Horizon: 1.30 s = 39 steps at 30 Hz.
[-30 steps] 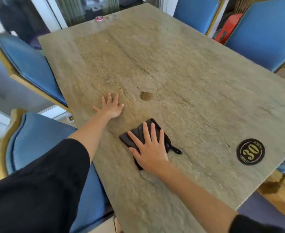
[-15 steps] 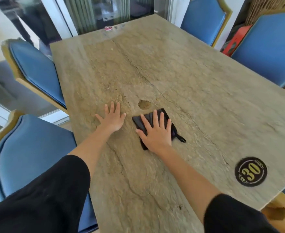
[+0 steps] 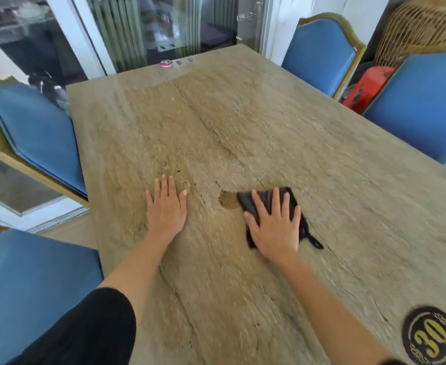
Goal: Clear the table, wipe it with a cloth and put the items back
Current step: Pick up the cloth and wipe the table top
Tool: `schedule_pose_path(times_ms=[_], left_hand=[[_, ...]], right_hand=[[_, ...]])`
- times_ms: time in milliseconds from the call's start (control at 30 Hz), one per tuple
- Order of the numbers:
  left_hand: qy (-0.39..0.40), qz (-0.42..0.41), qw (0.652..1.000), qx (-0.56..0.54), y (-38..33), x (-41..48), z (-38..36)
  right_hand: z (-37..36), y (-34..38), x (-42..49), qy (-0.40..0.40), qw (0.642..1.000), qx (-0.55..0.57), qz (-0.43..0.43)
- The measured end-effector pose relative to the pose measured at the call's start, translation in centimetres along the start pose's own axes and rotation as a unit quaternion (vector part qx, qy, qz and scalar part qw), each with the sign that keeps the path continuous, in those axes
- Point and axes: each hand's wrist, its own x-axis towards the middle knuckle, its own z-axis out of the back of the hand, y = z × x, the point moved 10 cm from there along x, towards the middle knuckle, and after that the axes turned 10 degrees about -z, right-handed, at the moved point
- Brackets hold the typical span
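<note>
Cloth (image 3: pixel 268 200): dark, soft, folded flat, prob light; best worked w/ a flat palm, or lifted by its loop at lower right. It sits centre-right of frame on the surface (image 3: pixel 322 154), under right hand (image 3: pixel 274 227), fingers spread, pressing, not gripping. Left hand (image 3: pixel 166 208) flat, empty, well apart to the left.

Table (image 3: pixel 282 133): stone-like top, beige-tan, veined and cracked, rough-looking grain with a soft sheen toward the far end; one shallow pitted patch (image 3: pixel 227 200). Cloth (image 3: pixel 266 198): dark, thin, soft fabric, matt, folded, with a small loop at one corner. Chairs (image 3: pixel 427 106): blue upholstery, smooth, slightly glossy like leatherette, in gold-toned frames. Number disc (image 3: pixel 430 335): black, matt, gold print. Basket-like object (image 3: pixel 422 30): woven wicker.
</note>
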Motion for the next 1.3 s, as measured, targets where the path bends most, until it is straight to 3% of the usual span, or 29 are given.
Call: schedule_pose_path(times_ms=[167, 433, 500, 633, 767, 833, 967, 1100, 1200, 1300], left_hand=[[-0.018, 0.0, 1.0, -0.005, 0.0, -0.1, 0.0], [-0.039, -0.012, 0.999, -0.015, -0.2, -0.3, 0.8], [-0.04, -0.013, 0.999, -0.015, -0.1, -0.2, 0.6], [-0.036, -0.009, 0.999, -0.01, 0.1, -0.2, 0.2], [-0.032, -0.007, 0.999, -0.017, 0.1, -0.1, 0.1], [-0.033, -0.006, 0.999, -0.017, 0.1, -0.1, 0.1], [-0.037, -0.009, 0.999, -0.023, 0.0, -0.1, 0.4], [-0.044, -0.012, 0.999, -0.026, -0.1, -0.2, 0.8], [-0.044, -0.012, 0.999, -0.026, -0.2, -0.3, 0.9], [-0.041, -0.01, 0.999, -0.024, -0.1, -0.3, 0.7]], right_hand=[[-0.2, 4.1, 8.1, 0.03, 1.0, -0.009, 0.002], [-1.4, 9.1, -0.6, 0.026, 0.975, -0.042, 0.217], [-0.8, 7.6, 0.8, 0.023, 0.977, -0.048, 0.207], [0.6, 4.3, 9.4, 0.006, 0.995, -0.035, 0.097], [0.0, 6.5, 15.4, 0.035, 0.999, -0.018, 0.034], [-0.4, 9.1, 15.7, 0.038, 0.998, -0.019, 0.044], [-1.0, 13.8, 10.9, 0.031, 0.987, -0.035, 0.153], [-1.2, 12.7, 3.8, 0.009, 0.975, -0.04, 0.218], [-0.8, 7.6, 1.5, -0.003, 0.979, -0.016, 0.201], [0.2, 3.2, 4.3, -0.022, 0.991, -0.027, 0.127]])
